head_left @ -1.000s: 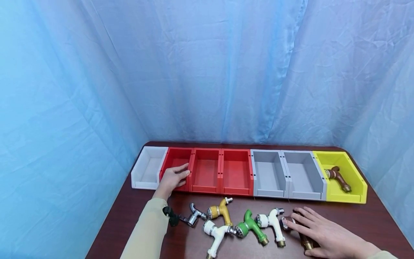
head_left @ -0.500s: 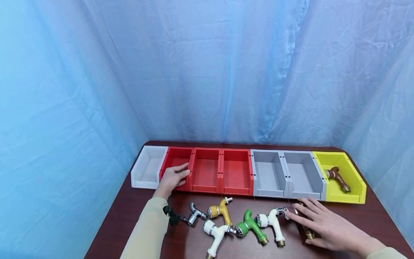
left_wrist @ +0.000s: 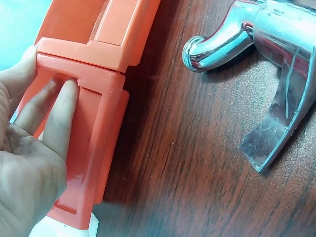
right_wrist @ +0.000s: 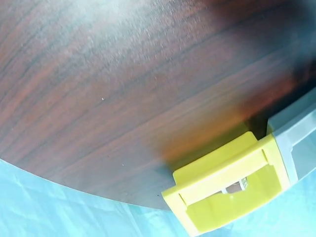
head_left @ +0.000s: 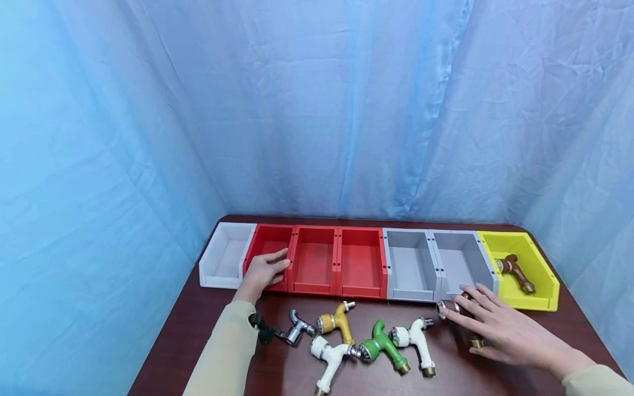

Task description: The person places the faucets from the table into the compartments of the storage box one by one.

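My left hand reaches into the leftmost red bin; its fairly straight fingers have their tips at the wall shared with the neighbouring red bin. In the head view my right hand holds a brown tap from above, just in front of the right grey bin. The fingers cover much of this tap; its knob and brass end show. Neither that hand nor its tap appears in the right wrist view.
Before the bins lie a chrome tap, a yellow tap, a green tap and two white taps. A second brown tap lies in the yellow bin. A white bin ends the row at left.
My right hand has moved away from me, toward the right grey bin, and the brown tap has moved with it. The left hand stays at the red bin.
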The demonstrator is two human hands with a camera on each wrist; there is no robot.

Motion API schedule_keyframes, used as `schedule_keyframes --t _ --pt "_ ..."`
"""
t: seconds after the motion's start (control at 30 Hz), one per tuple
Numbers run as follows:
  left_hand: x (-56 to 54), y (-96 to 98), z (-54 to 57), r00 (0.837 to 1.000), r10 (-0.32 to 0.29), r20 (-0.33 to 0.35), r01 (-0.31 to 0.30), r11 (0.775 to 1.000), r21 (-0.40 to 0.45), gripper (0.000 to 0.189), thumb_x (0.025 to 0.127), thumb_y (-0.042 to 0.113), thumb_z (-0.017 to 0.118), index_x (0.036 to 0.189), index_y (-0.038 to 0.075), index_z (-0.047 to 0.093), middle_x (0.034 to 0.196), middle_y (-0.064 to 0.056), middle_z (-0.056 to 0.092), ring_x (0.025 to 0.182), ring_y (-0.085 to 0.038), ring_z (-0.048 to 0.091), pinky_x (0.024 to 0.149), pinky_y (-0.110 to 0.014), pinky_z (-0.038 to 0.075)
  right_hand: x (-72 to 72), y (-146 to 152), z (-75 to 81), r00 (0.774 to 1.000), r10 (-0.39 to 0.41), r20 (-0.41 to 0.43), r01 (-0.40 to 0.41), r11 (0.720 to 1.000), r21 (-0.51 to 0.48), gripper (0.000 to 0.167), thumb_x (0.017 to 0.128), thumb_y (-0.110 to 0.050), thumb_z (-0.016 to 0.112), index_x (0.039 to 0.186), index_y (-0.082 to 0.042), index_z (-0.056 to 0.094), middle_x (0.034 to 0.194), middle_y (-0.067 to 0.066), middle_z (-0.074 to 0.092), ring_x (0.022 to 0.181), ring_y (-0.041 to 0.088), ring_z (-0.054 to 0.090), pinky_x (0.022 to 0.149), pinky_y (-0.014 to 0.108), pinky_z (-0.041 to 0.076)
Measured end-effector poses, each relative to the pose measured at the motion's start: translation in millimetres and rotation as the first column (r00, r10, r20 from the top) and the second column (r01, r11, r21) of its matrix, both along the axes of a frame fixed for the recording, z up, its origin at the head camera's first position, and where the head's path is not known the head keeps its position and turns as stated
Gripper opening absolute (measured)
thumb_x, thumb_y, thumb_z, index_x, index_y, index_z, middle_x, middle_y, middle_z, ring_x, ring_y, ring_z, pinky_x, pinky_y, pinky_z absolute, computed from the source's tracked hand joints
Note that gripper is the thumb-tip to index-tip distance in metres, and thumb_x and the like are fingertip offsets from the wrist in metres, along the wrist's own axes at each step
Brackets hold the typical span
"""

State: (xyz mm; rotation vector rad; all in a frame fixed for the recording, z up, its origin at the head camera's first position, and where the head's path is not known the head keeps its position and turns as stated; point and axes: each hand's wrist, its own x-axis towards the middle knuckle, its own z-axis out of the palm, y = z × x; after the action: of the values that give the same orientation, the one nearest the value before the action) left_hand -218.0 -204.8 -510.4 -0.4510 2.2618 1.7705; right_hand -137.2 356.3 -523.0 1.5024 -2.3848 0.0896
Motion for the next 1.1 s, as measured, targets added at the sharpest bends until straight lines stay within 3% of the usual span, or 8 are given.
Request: schedule_keyframes --t 0.23,0.47,0.6,0.8,1.1 --pt "-1.5 0.9 3.9 1.000 0.016 0.009 -0.016 1.000 -0.013 0.054 0.095 0.028 0.075 0.146 0.025 0.060 0.148 -0.014 0.053 0.127 -0.036 0.057 0.093 -0.042 0.059 -13.6 0 4.8 0.999 0.028 -0.044 -0.030 0.998 -0.050 0.073 0.097 -0.065 0.054 0.147 -0.012 0.056 0.152 0.019 0.050 0.152 0.041 0.025 0.127 0.052 0.008" --pt "-1.3 1.5 3.9 1.000 0.011 0.011 -0.011 1.000 -0.002 0.054 0.095 0.027 0.075 0.146 0.024 0.059 0.148 -0.014 0.053 0.127 -0.037 0.056 0.093 -0.042 0.059 -19.8 3 10.7 0.999 -0.001 -0.046 -0.001 0.999 -0.049 0.071 0.101 -0.066 0.042 0.148 -0.013 0.056 0.153 0.018 0.049 0.147 0.046 0.032 0.127 0.053 0.009" --pt "-1.0 1.5 2.0 1.000 0.009 0.011 -0.009 1.000 0.000 0.055 0.094 0.027 0.076 0.146 0.025 0.059 0.148 -0.013 0.053 0.128 -0.037 0.056 0.093 -0.042 0.059 -22.3 5 10.6 0.998 -0.013 -0.054 0.010 0.999 -0.054 0.070 0.102 -0.065 0.039 0.147 -0.014 0.056 0.153 0.017 0.050 0.146 0.046 0.034 0.126 0.055 0.011" --pt "-1.3 1.8 -0.8 1.000 0.002 0.011 -0.002 1.000 -0.001 0.055 0.094 0.029 0.075 0.147 0.026 0.059 0.148 -0.013 0.053 0.128 -0.036 0.056 0.093 -0.041 0.059 -24.0 9 9.8 0.998 -0.029 -0.064 0.026 0.998 -0.051 0.070 0.103 -0.065 0.037 0.148 -0.013 0.056 0.151 0.017 0.051 0.153 0.037 0.024 0.126 0.055 0.011" --pt "-0.7 2.6 3.0 1.000 0.016 0.014 -0.016 1.000 -0.011 0.055 0.094 0.028 0.076 0.146 0.024 0.059 0.149 -0.015 0.051 0.130 -0.038 0.053 0.093 -0.043 0.059 -26.4 14 14.1 0.997 -0.070 -0.038 0.070 0.998 -0.003 0.073 0.102 -0.067 0.034 0.151 -0.016 0.052 0.152 0.017 0.050 0.155 0.034 0.019 0.127 0.052 0.007"
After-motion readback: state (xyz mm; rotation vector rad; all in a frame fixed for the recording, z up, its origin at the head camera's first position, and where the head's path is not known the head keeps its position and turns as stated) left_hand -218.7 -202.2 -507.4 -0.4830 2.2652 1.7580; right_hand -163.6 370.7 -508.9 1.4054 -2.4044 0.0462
